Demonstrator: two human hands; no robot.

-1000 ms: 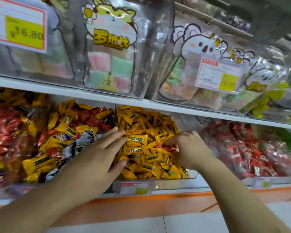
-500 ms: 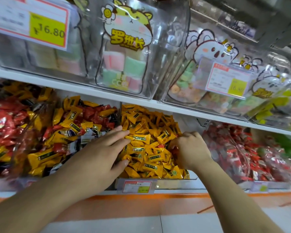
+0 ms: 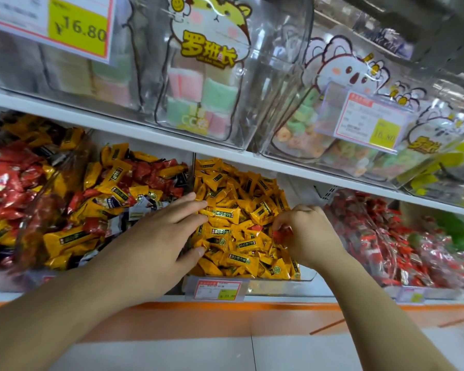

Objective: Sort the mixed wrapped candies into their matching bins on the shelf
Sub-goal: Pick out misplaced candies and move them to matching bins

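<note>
So right hand (image 3: 307,234) has a pinch grip on a small red wrapped candy (image 3: 282,233) over the clear yellow-candy bin (image 3: 304,277), left hand (image 3: 158,236) lies flat, fingers straight

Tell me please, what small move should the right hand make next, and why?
Probably the right hand should lift the red candy it pinches out of the middle bin and carry it right, to the red candy bin. The middle bin holds nearly all yellow candies, so the red one looks misplaced. The left hand rests flat on the yellow pile.
</note>
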